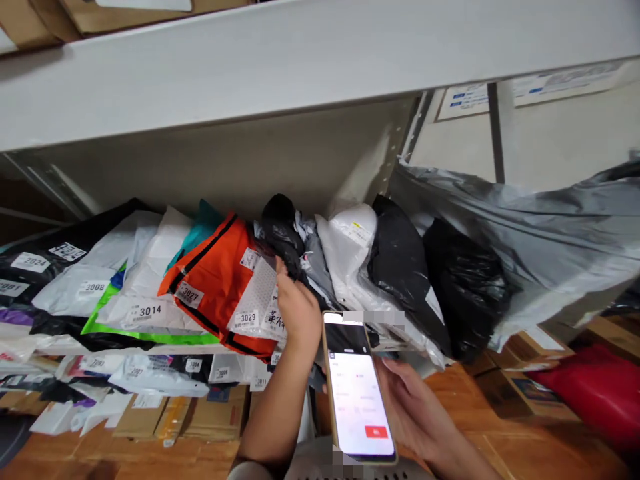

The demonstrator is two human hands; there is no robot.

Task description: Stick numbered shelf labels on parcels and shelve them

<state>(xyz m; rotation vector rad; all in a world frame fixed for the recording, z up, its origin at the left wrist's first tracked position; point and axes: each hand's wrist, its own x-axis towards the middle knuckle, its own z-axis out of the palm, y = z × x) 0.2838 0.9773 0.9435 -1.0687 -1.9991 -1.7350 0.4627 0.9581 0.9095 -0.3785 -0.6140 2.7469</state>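
Note:
My left hand (296, 303) reaches into a row of soft parcels on a shelf, fingers closed on a black plastic parcel (283, 230) beside a white padded parcel (259, 297) and an orange parcel (215, 277) labelled 3027. My right hand (415, 407) holds a phone (357, 390) upright by its edge, its screen lit white with a red button. White (350, 257) and black (400, 267) bagged parcels stand to the right of my left hand.
A white shelf board (300, 60) hangs overhead. A big grey bag (540, 233) juts in from the right. Numbered parcels (145, 310) lie at left, more on a lower shelf (150, 373). Cardboard boxes (210, 417) and a red bag (595, 390) lie on the wooden floor.

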